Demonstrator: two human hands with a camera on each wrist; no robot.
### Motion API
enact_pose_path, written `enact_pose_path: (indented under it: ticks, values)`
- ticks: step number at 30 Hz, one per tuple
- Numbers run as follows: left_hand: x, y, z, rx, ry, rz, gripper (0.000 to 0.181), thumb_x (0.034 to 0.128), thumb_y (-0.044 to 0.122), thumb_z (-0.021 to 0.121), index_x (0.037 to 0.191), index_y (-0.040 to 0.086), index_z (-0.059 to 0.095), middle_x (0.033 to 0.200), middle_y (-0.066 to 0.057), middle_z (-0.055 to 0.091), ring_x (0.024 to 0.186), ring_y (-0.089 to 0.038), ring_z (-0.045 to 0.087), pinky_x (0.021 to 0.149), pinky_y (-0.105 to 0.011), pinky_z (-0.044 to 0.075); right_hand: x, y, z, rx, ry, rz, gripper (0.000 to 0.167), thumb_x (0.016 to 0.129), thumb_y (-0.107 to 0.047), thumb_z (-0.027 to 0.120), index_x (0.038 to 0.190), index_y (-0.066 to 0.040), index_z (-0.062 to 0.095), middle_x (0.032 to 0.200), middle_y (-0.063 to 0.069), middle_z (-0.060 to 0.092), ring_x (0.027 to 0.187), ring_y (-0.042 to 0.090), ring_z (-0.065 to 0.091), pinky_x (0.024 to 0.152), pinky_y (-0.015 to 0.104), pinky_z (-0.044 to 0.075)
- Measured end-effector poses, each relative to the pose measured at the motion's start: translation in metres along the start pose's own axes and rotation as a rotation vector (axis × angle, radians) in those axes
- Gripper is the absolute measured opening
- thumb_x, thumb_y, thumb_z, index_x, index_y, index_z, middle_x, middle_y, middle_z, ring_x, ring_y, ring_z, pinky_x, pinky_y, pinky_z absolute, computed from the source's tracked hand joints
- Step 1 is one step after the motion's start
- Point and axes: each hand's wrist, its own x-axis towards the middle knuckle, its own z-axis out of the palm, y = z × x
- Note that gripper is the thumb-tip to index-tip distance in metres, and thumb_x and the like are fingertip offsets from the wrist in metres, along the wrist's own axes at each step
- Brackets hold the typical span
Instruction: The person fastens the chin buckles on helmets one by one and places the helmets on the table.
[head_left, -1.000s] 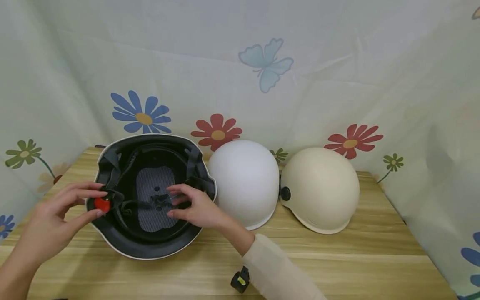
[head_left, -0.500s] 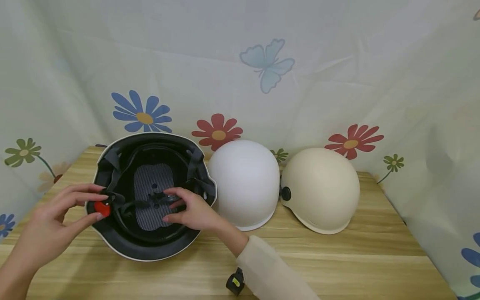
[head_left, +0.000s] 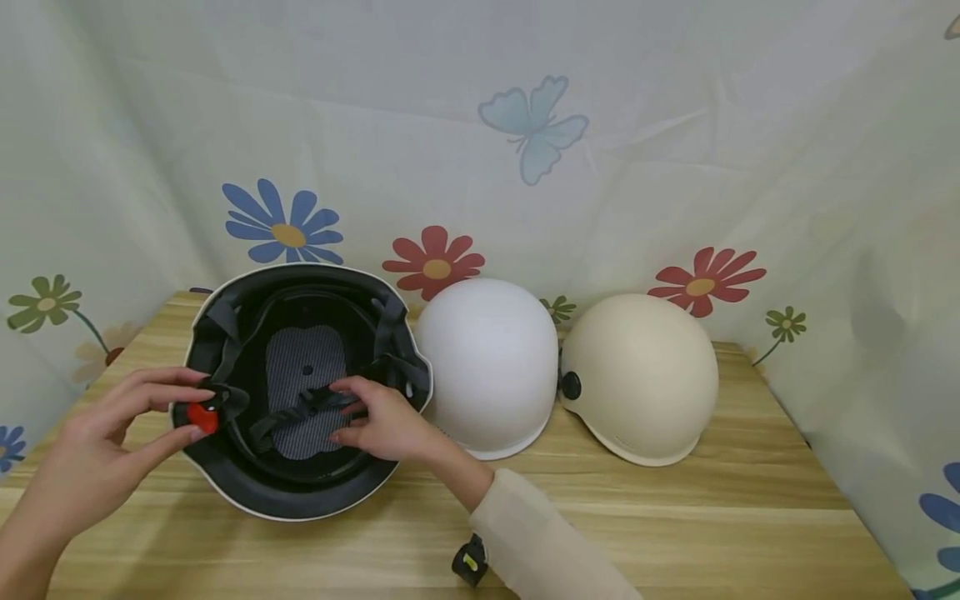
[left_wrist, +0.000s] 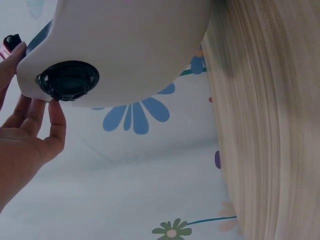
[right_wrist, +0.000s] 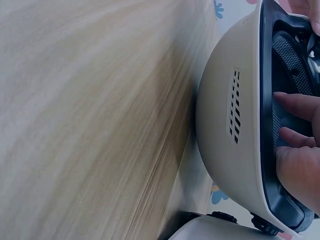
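Observation:
An upturned helmet (head_left: pixel 300 500), pale outside and black inside, sits at the left of the table. My left hand (head_left: pixel 112 442) is at its left rim, thumb and fingertips pinching a red-and-black buckle (head_left: pixel 201 417). Beneath, in the left wrist view, fingers (left_wrist: pixel 57 120) touch the pale shell close to a round black knob (left_wrist: pixel 69 80). My right hand (head_left: pixel 393 421) reaches inside the helmet, thumb apart from the bent fingers. Its index finger is at a black strap (head_left: pixel 300 408) lying across the ribbed pad (head_left: pixel 288 350); no firm grip on that strap shows.
A white helmet (head_left: pixel 487 367) stands dome up, close against the right side of the upturned one. Further right is a cream helmet (head_left: pixel 645 375) with a black side knob. A flowered cloth (head_left: pixel 600 208) hangs behind the wooden table (head_left: pixel 675 533).
Inside the helmet, the strap's left part has dropped away from the red buckle and now lies lower on the pad. My right hand has shifted slightly left and down; my left hand barely moves.

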Motion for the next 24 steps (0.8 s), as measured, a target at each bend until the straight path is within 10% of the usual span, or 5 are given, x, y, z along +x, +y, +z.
enact_pose_path:
  ticks: [16,24]
  values:
    - [0.001,-0.001,-0.002,0.002,-0.007,0.004,0.042,0.0631,-0.015,0.073,0.101,0.001,0.065,0.115,0.005,0.052,0.111,-0.001,0.044,0.085,-0.006,0.036,0.000,-0.004,-0.001,-0.267,0.020,-0.088,0.044,0.080,-0.007,0.069,0.121,-0.003,0.052,0.108,0.012,0.057,0.095,0.013,0.057,0.077,0.010,0.042]
    - [0.002,0.000,-0.002,0.012,0.001,-0.011,0.043,0.0620,-0.018,0.072,0.100,0.001,0.065,0.114,0.007,0.052,0.110,0.000,0.044,0.084,-0.004,0.035,-0.005,0.006,-0.007,0.273,-0.017,-0.078,0.039,0.082,0.005,0.063,0.119,0.007,0.050,0.103,0.021,0.056,0.090,0.016,0.059,0.079,0.017,0.047]
